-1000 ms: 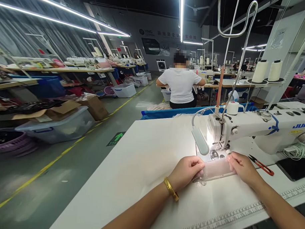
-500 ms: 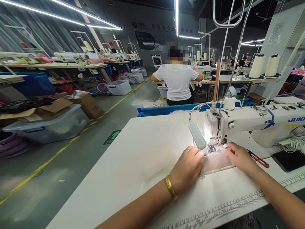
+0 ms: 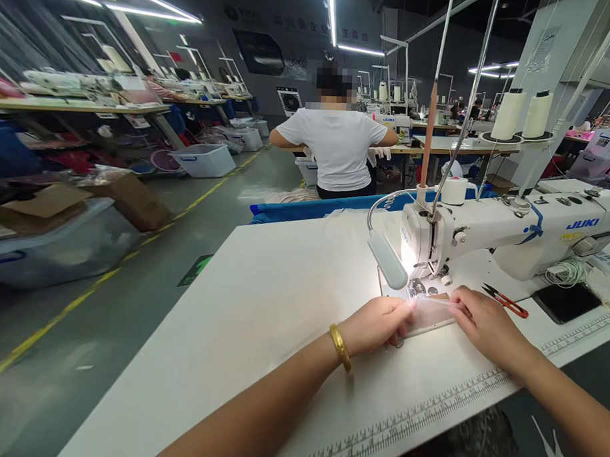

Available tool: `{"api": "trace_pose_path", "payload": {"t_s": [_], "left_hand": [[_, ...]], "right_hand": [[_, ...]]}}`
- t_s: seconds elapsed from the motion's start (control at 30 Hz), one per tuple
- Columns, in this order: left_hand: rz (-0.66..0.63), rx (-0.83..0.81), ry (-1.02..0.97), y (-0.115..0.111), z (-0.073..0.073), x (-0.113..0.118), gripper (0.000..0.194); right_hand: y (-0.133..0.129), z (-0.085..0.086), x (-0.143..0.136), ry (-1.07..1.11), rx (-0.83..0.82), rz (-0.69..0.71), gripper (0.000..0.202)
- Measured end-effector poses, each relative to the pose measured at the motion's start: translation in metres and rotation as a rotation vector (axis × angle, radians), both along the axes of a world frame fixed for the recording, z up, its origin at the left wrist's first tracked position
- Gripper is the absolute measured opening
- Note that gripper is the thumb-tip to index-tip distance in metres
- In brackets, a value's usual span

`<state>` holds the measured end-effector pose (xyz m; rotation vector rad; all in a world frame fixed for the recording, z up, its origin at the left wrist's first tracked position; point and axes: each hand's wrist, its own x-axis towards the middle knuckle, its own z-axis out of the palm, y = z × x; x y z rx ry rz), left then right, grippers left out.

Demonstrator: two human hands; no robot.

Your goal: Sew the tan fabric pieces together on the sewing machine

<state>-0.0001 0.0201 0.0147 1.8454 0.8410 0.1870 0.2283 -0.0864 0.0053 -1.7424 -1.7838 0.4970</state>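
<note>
A strip of sheer, pale fabric [image 3: 429,315] stretches between my two hands, just in front of the sewing machine's [image 3: 490,225] needle area. My left hand [image 3: 382,321], with a gold bangle at the wrist, pinches the strip's left end close to the presser foot [image 3: 417,288]. At the other end, my right hand [image 3: 474,318] grips the strip between thumb and fingers. The fabric's upper edge is drawn taut and its lower part hangs near the table surface. A grey lamp [image 3: 388,260] lights the spot from above.
Red-handled thread snips [image 3: 506,301] and a black phone [image 3: 566,301] lie right of my right hand. A printed ruler [image 3: 408,429] runs along the table's front edge. Thread cones [image 3: 508,115] stand behind the machine. Ahead sits a person in a white shirt [image 3: 332,149].
My right hand has moved away from the knob beside the presser foot and down to the fabric's edge, which is now pulled taut. The view has shifted slightly right.
</note>
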Motion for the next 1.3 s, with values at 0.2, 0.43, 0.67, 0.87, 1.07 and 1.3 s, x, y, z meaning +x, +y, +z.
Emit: {"api": "trace_pose_path", "payload": {"t_s": [0.2, 0.43, 0.67, 0.87, 1.07, 1.3], "left_hand": [[0.149, -0.348, -0.085, 0.014, -0.006, -0.005, 0.065], [0.094, -0.242, -0.06, 0.012, 0.0, -0.01, 0.033], [0.167, -0.065, -0.04, 0.009, 0.0, -0.005, 0.025], [0.227, 0.265, 0.039, 0.013, 0.003, -0.006, 0.019], [0.184, 0.344, 0.136, 0.014, -0.005, -0.006, 0.014], [0.185, 0.484, 0.121, 0.011, -0.009, -0.004, 0.011]], "right_hand": [[-0.021, 0.006, -0.023, 0.608, 0.096, 0.259, 0.038], [-0.044, -0.008, -0.015, 0.111, 0.014, 0.294, 0.016], [-0.053, -0.031, -0.025, -0.09, 0.141, 0.287, 0.018], [-0.042, -0.031, -0.049, -0.057, 0.246, 0.266, 0.016], [-0.04, -0.038, -0.056, -0.118, 0.285, 0.294, 0.014], [-0.042, -0.039, -0.055, -0.072, 0.283, 0.283, 0.015]]}}
